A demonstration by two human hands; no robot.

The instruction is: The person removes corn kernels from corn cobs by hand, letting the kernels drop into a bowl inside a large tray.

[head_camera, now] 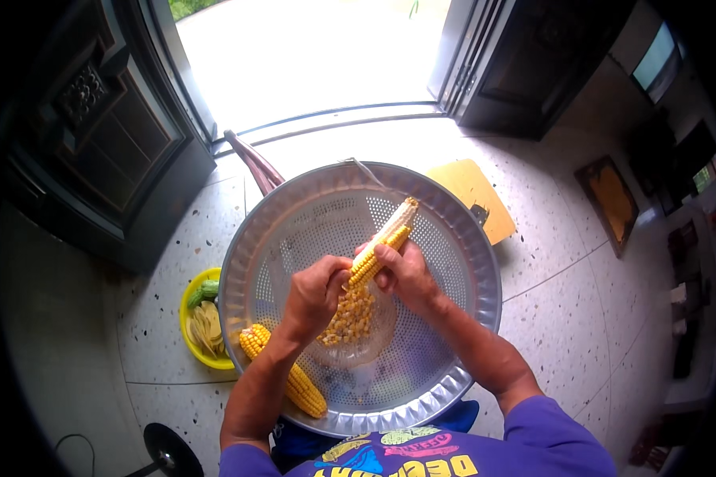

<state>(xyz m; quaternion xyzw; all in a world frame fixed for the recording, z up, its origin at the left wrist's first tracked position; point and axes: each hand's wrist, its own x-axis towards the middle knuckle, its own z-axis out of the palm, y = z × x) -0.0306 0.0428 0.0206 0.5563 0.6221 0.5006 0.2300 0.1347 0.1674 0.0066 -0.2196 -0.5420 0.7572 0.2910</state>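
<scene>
My right hand (407,271) grips a partly stripped ear of corn (373,262), slanted over a large round perforated metal tray (441,298). Bare whitish cob shows along its upper side, and rows of yellow kernels remain along the lower side. At the ear's near end, the bent fingers of my left hand (316,292) are closed against it; the fingertips are partly hidden. Loose kernels (349,319) lie below in what looks like a shallow clear dish (385,334). Two full ears, one upper (254,338) and one lower (304,390), rest inside the tray's left rim, partly behind my left forearm.
Left of the tray, a yellow basin (192,334) holds a green vegetable and pale flat pieces. A yellowish board (483,203) lies beyond the right rim; a long purplish object (253,161) is at upper left. Dark doors flank a bright doorway (316,65). A black round base (170,450) stands lower left.
</scene>
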